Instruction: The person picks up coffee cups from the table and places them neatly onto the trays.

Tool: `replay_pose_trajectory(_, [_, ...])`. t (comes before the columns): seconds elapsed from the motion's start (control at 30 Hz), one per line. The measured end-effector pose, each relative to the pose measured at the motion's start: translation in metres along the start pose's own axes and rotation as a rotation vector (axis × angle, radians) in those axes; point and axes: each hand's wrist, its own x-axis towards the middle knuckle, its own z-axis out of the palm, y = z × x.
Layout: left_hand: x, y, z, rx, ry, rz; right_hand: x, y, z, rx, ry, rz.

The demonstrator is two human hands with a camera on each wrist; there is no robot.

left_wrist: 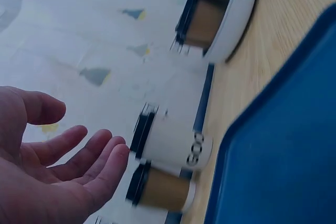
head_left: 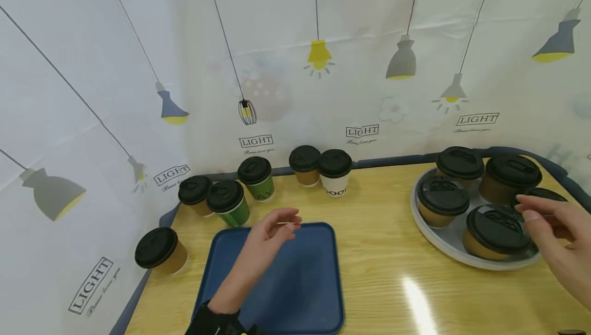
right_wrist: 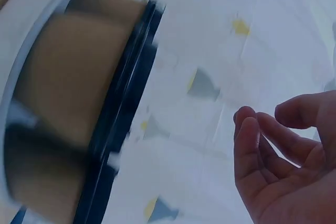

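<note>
My left hand hovers over the blue tray, its fingers loosely bent and nothing in them. In the left wrist view that hand shows a gap between thumb and fingers. At the right, my right hand is beside a round grey plate of brown paper cups with black lids. The nearest cup stands at the plate's front right, close to my right fingertips. Seen from the right wrist, the right hand holds nothing, and a brown cup sits inside the plate's raised rim.
Along the back stand a white lidded cup, a brown cup and a green cup. Another green cup and brown cup are behind the tray. One brown cup leans in view at far left. A printed curtain hangs behind.
</note>
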Motion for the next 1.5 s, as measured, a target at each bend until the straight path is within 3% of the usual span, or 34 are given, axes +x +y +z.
replay_pose_trajectory(0.2, [-0.021, -0.016, -0.039, 0.111, 0.155, -0.032, -0.001, -0.045, 0.035, -0.109, -0.181, -0.187])
replay_pose_trajectory(0.37, [-0.036, -0.026, -0.066, 0.133, 0.207, -0.09, -0.003, -0.074, 0.084, -0.059, -0.335, -0.303])
replay_pose_trajectory(0.47, [-0.044, -0.032, -0.081, 0.234, 0.224, -0.12, -0.003, -0.09, 0.113, -0.03, -0.45, -0.322])
replay_pose_trajectory(0.57, [-0.049, -0.038, -0.091, 0.409, 0.232, -0.154, -0.002, -0.102, 0.138, -0.028, -0.559, -0.316])
replay_pose_trajectory(0.77, [-0.048, -0.056, -0.103, 0.756, 0.156, -0.275, -0.008, -0.117, 0.181, -0.127, -0.736, -0.304])
replay_pose_trajectory(0.9, [-0.049, -0.07, -0.107, 0.84, 0.154, -0.369, -0.018, -0.123, 0.202, -0.131, -0.844, -0.278])
replay_pose_trajectory(0.97, [-0.05, -0.076, -0.109, 0.874, 0.17, -0.393, -0.024, -0.124, 0.209, -0.12, -0.847, -0.305])
replay_pose_trajectory(1.1, [-0.052, -0.084, -0.113, 0.942, 0.203, -0.326, -0.031, -0.122, 0.215, -0.116, -0.82, -0.318])
replay_pose_trajectory(1.27, [-0.051, -0.089, -0.111, 0.973, 0.221, -0.2, -0.031, -0.116, 0.211, -0.137, -0.806, -0.235])
replay_pose_trajectory(1.33, [-0.05, -0.09, -0.109, 0.946, 0.216, -0.17, -0.029, -0.111, 0.207, -0.151, -0.805, -0.213])
replay_pose_trajectory(1.5, [-0.045, -0.09, -0.1, 0.81, 0.172, -0.166, -0.023, -0.094, 0.195, -0.178, -0.846, -0.145])
